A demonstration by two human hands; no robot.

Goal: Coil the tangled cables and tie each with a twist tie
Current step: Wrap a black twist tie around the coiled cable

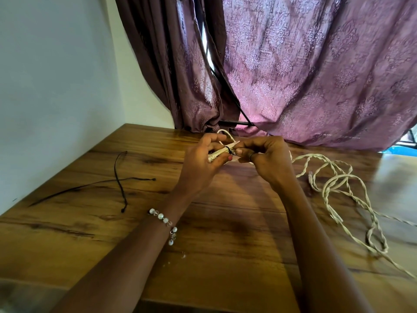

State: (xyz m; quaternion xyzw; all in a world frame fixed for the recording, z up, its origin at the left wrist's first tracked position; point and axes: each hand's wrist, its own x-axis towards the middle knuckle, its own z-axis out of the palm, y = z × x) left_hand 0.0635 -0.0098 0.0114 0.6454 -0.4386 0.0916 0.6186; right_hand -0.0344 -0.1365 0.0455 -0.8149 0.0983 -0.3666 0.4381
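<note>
Left hand (204, 161) grips the folded white cable bundle (217, 154), steadying it; right hand (262, 158) pinches the black twist tie (229, 150) around it. Untied cable (338, 188) sprawls right of both hands.

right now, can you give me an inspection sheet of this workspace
surface: wooden table, grain marked.
job's things: cream bundle held in both hands, black tie wrapped round it.
clutter: two spare black ties crossed at left.
grippers: left hand grips the bundle; right hand pinches the tie.
cables: twisted cream cable lies loose at right, uncoiled.
surroundings: purple curtain behind, white wall at left.
</note>
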